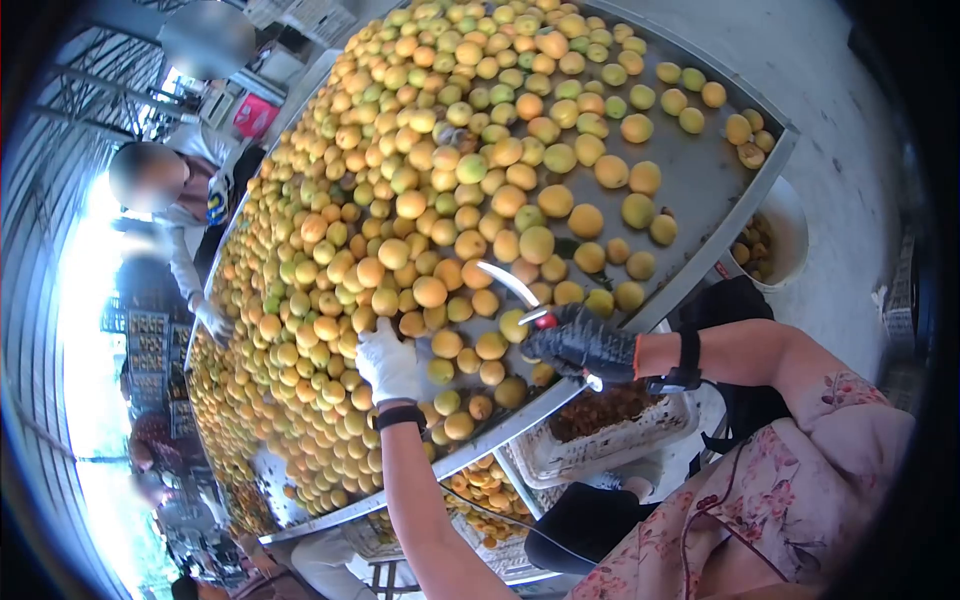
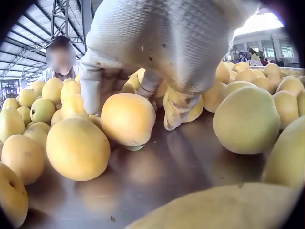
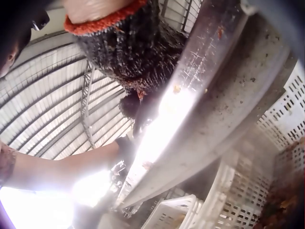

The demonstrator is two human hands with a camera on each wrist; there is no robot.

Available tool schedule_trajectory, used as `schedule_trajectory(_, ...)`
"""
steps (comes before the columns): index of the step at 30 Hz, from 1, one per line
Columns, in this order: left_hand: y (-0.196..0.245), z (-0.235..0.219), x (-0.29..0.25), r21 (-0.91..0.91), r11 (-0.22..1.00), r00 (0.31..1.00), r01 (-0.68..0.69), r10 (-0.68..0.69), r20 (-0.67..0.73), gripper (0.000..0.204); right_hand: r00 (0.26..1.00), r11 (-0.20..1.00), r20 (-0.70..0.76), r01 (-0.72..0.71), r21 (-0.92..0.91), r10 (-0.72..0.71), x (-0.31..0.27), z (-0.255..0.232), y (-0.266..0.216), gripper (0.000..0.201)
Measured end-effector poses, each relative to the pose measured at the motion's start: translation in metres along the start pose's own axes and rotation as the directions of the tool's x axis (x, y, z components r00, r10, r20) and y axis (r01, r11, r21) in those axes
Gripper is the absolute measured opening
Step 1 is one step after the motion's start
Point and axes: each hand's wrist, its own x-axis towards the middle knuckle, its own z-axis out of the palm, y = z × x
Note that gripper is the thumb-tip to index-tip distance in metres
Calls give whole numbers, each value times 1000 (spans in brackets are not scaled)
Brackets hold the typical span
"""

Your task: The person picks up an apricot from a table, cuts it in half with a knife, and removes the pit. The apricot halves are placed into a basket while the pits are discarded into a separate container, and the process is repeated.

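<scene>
Many yellow-orange apricots (image 1: 429, 291) cover a metal-edged table. My left hand (image 1: 387, 366), in a white glove, reaches in among them. In the left wrist view this hand (image 2: 157, 43) has its fingers spread and pointing down around an orange apricot (image 2: 127, 119); a gap shows between fruit and thumb, and no firm grip is visible. My right hand (image 1: 580, 343), in a dark glove, holds a curved knife (image 1: 512, 284) by its red handle over the near edge. In the right wrist view the dark glove (image 3: 138, 55) shows above the metal rim, its fingers mostly hidden.
Below the near edge (image 1: 480, 447) are a white basket (image 1: 620, 447) of dark pieces and crates with orange fruit (image 1: 487, 492). A white bucket (image 1: 790, 235) stands beyond the right edge. Across the table, a person's gloved hand (image 1: 212, 322) touches the fruit.
</scene>
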Motion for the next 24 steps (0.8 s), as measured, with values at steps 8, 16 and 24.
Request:
schedule_trajectory(8,1,11,11,-45,991,985,125,-130,-116,39,994,998,-92,-60,-33,57,-20,7,-13,17)
schedule_trajectory(16,-16,-44,-26,-963,220,944,158,-318,83,21,973,985,155,-171,-22,173,-62,14,23,21)
schedule_trajectory(24,226,-180,-92,-963,139,905,-231,394,-161,22,869,919,311,-392,-38,384,-107,24,63,19)
